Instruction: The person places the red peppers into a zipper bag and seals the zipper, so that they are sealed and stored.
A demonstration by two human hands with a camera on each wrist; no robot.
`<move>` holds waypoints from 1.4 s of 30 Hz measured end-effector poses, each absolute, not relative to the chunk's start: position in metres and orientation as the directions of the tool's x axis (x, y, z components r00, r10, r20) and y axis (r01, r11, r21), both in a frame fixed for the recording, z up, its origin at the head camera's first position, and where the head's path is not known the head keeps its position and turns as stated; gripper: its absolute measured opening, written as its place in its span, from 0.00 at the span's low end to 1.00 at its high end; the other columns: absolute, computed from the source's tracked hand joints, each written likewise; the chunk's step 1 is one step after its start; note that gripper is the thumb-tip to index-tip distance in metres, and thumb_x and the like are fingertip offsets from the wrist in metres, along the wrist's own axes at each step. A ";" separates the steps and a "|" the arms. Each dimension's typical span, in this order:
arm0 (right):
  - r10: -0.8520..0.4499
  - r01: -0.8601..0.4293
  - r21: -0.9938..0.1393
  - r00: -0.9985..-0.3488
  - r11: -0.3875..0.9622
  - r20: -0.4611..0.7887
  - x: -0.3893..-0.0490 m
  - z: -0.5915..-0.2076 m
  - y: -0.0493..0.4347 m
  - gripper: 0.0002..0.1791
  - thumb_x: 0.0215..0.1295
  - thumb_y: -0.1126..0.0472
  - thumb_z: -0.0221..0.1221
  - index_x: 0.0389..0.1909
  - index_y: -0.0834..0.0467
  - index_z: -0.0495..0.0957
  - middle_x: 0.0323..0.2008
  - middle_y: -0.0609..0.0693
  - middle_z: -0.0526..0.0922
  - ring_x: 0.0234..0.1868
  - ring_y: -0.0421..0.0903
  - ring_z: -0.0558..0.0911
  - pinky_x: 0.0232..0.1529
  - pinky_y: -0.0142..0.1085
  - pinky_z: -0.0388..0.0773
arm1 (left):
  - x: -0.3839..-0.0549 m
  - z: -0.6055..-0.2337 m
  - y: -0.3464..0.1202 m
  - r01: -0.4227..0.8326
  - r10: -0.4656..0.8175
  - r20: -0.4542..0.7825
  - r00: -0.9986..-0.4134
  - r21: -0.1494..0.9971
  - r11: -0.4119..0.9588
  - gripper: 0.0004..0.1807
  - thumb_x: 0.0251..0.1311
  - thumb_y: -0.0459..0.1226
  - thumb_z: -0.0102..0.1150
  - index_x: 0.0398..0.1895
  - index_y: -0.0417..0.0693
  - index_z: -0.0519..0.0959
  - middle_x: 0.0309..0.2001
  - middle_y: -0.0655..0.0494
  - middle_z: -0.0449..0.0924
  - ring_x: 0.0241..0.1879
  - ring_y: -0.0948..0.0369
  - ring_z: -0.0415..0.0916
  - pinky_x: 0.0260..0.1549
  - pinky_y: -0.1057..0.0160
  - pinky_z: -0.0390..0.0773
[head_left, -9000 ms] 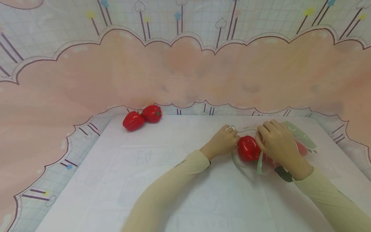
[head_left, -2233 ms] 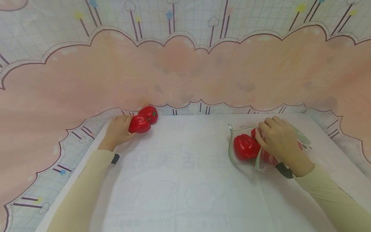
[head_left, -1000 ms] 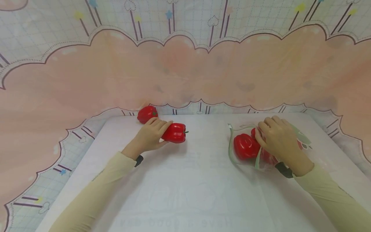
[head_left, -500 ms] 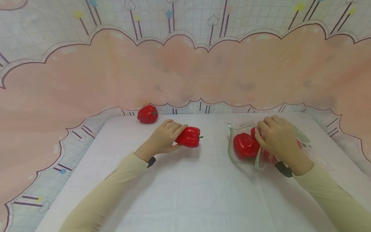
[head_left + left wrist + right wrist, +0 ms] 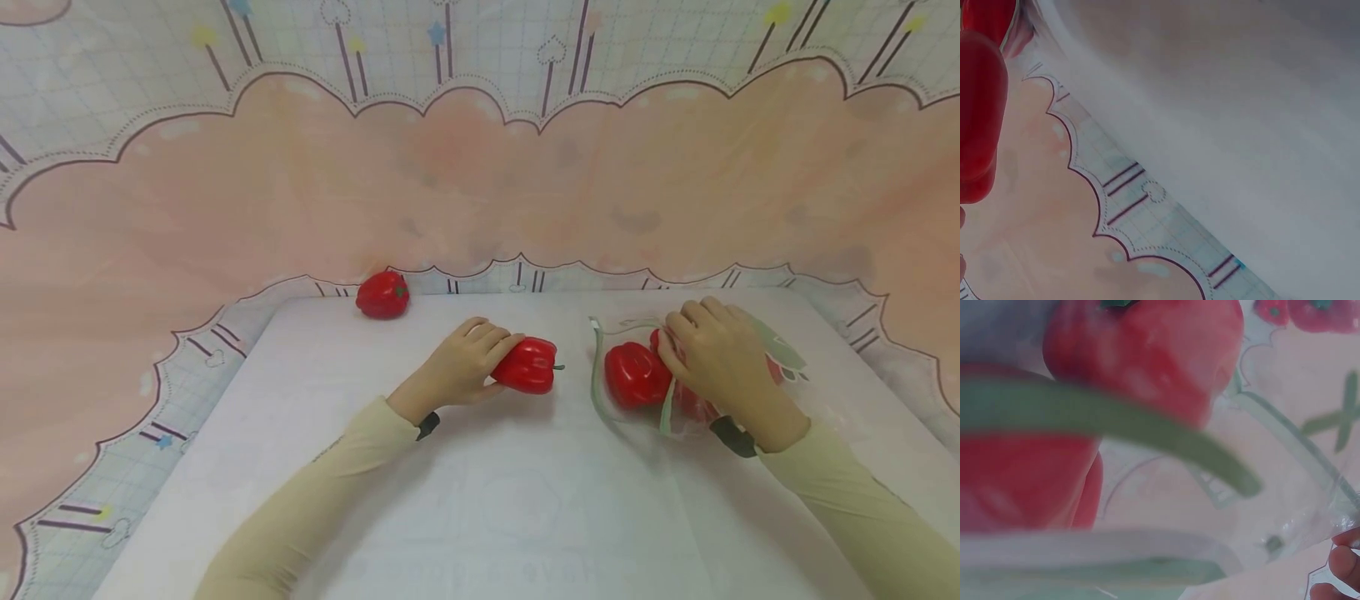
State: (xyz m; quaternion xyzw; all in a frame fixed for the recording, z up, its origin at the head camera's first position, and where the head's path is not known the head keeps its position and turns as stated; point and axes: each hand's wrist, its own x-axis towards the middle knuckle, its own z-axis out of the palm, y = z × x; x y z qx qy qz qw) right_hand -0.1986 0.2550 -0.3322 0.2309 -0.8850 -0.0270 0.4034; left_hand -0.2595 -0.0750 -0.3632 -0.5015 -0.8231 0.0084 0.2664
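My left hand grips a red bell pepper with a green stem, just above the table and left of a clear plastic bag. In the left wrist view the same bell pepper fills the left edge. My right hand holds the green-trimmed bag by its upper edge, its fingertips showing at the corner of the right wrist view. Inside the bag lie red bell peppers, one near the mouth and more partly hidden under my hand. The bag's mouth faces left.
Another red bell pepper lies at the back left of the white table. Behind the table hangs a patterned peach and pale-blue cloth. Green and red print marks the bag's right part.
From the back-left pair, my left hand has taken one bell pepper and carried it rightward toward the bag. Earlier it touched the bag's mouth. My right hand has stayed on the bag.
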 end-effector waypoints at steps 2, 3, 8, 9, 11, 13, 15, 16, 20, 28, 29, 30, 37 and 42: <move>-0.433 -0.389 0.236 -0.566 0.891 0.701 -0.199 -0.332 0.255 0.10 0.50 0.61 0.59 0.26 0.66 0.78 0.23 0.60 0.79 0.26 0.55 0.73 0.22 0.43 0.74 | -0.259 -0.365 -0.068 0.820 0.835 0.422 -0.354 -0.288 0.494 0.35 0.43 0.50 0.71 0.56 0.47 0.73 0.48 0.54 0.80 0.49 0.59 0.75 0.56 0.58 0.74; -0.434 -0.390 0.237 -0.566 0.890 0.701 -0.199 -0.332 0.255 0.10 0.50 0.61 0.59 0.26 0.66 0.78 0.23 0.60 0.79 0.26 0.55 0.73 0.22 0.43 0.74 | -0.259 -0.366 -0.065 0.821 0.836 0.421 -0.352 -0.290 0.492 0.35 0.44 0.50 0.71 0.56 0.47 0.73 0.48 0.54 0.80 0.49 0.59 0.75 0.56 0.58 0.74; -0.434 -0.392 0.233 -0.570 0.890 0.698 -0.199 -0.332 0.255 0.10 0.50 0.61 0.59 0.26 0.66 0.78 0.22 0.60 0.78 0.26 0.54 0.72 0.23 0.43 0.73 | -0.256 -0.366 -0.049 0.828 0.841 0.431 -0.327 -0.299 0.475 0.33 0.46 0.50 0.70 0.55 0.46 0.74 0.48 0.54 0.80 0.48 0.59 0.76 0.56 0.59 0.74; -0.434 -0.393 0.233 -0.570 0.890 0.698 -0.199 -0.333 0.255 0.09 0.49 0.61 0.59 0.26 0.66 0.78 0.22 0.60 0.78 0.26 0.54 0.72 0.23 0.43 0.73 | -0.255 -0.366 -0.046 0.828 0.841 0.436 -0.321 -0.301 0.472 0.33 0.46 0.51 0.69 0.54 0.46 0.74 0.48 0.55 0.80 0.48 0.59 0.76 0.56 0.59 0.74; -0.436 -0.394 0.235 -0.568 0.888 0.698 -0.199 -0.333 0.256 0.09 0.50 0.61 0.58 0.26 0.66 0.77 0.22 0.60 0.78 0.26 0.54 0.72 0.23 0.42 0.72 | -0.255 -0.367 -0.040 0.827 0.840 0.445 -0.311 -0.308 0.469 0.31 0.47 0.51 0.68 0.54 0.47 0.74 0.48 0.55 0.80 0.48 0.59 0.76 0.56 0.60 0.74; -0.437 -0.394 0.237 -0.565 0.888 0.699 -0.199 -0.333 0.256 0.09 0.50 0.62 0.58 0.25 0.66 0.77 0.22 0.60 0.77 0.26 0.54 0.72 0.23 0.42 0.71 | -0.255 -0.368 -0.035 0.827 0.838 0.454 -0.301 -0.314 0.467 0.30 0.48 0.50 0.68 0.54 0.47 0.75 0.48 0.55 0.80 0.48 0.60 0.76 0.56 0.60 0.74; -0.439 -0.395 0.238 -0.565 0.887 0.698 -0.199 -0.333 0.256 0.09 0.50 0.62 0.58 0.25 0.66 0.78 0.22 0.59 0.77 0.26 0.54 0.72 0.23 0.42 0.71 | -0.255 -0.369 -0.030 0.828 0.835 0.464 -0.295 -0.311 0.466 0.30 0.49 0.50 0.67 0.54 0.47 0.75 0.48 0.55 0.80 0.48 0.60 0.76 0.56 0.61 0.74; -0.439 -0.395 0.238 -0.566 0.887 0.698 -0.199 -0.333 0.256 0.09 0.50 0.62 0.59 0.25 0.66 0.78 0.21 0.59 0.77 0.26 0.54 0.72 0.23 0.42 0.71 | -0.255 -0.370 -0.027 0.828 0.834 0.467 -0.294 -0.312 0.466 0.30 0.49 0.50 0.67 0.54 0.47 0.75 0.48 0.55 0.80 0.48 0.60 0.76 0.56 0.61 0.74; -0.440 -0.394 0.240 -0.568 0.887 0.695 -0.199 -0.333 0.256 0.09 0.49 0.62 0.60 0.25 0.66 0.78 0.21 0.59 0.77 0.26 0.54 0.72 0.23 0.42 0.72 | -0.256 -0.372 -0.018 0.829 0.835 0.466 -0.291 -0.313 0.463 0.29 0.50 0.50 0.67 0.53 0.47 0.75 0.48 0.56 0.81 0.48 0.60 0.76 0.56 0.62 0.74; -0.447 -0.397 0.248 -0.558 0.884 0.700 -0.200 -0.333 0.256 0.10 0.50 0.61 0.58 0.26 0.66 0.78 0.22 0.60 0.77 0.26 0.55 0.72 0.24 0.42 0.72 | -0.259 -0.376 -0.006 0.839 0.851 0.439 -0.288 -0.312 0.445 0.28 0.51 0.50 0.66 0.54 0.47 0.75 0.48 0.57 0.80 0.50 0.61 0.76 0.57 0.63 0.73; -0.447 -0.398 0.247 -0.557 0.884 0.700 -0.200 -0.333 0.256 0.10 0.51 0.61 0.58 0.26 0.66 0.78 0.22 0.60 0.77 0.26 0.55 0.72 0.23 0.42 0.72 | -0.260 -0.377 -0.005 0.841 0.854 0.432 -0.290 -0.310 0.443 0.28 0.51 0.50 0.66 0.54 0.47 0.75 0.49 0.57 0.80 0.50 0.61 0.76 0.57 0.63 0.73; -0.445 -0.399 0.244 -0.558 0.884 0.700 -0.200 -0.334 0.255 0.09 0.51 0.62 0.58 0.26 0.66 0.78 0.22 0.60 0.77 0.26 0.55 0.72 0.23 0.42 0.72 | -0.260 -0.377 -0.004 0.842 0.856 0.426 -0.293 -0.310 0.442 0.29 0.51 0.50 0.66 0.54 0.48 0.75 0.49 0.57 0.80 0.50 0.61 0.76 0.57 0.63 0.72; -0.445 -0.408 0.236 -0.552 0.882 0.705 -0.200 -0.333 0.254 0.09 0.53 0.63 0.54 0.24 0.66 0.77 0.20 0.58 0.75 0.25 0.54 0.71 0.22 0.42 0.68 | -0.260 -0.374 0.001 0.855 0.866 0.407 -0.290 -0.297 0.426 0.29 0.51 0.50 0.66 0.55 0.49 0.75 0.50 0.57 0.80 0.51 0.61 0.75 0.57 0.64 0.72; -0.443 -0.404 0.235 -0.564 0.884 0.697 -0.199 -0.332 0.253 0.09 0.51 0.63 0.58 0.25 0.66 0.78 0.21 0.59 0.77 0.25 0.54 0.72 0.22 0.42 0.71 | -0.261 -0.376 0.005 0.862 0.875 0.399 -0.274 -0.302 0.407 0.26 0.53 0.49 0.65 0.54 0.50 0.75 0.49 0.58 0.80 0.50 0.61 0.75 0.57 0.65 0.71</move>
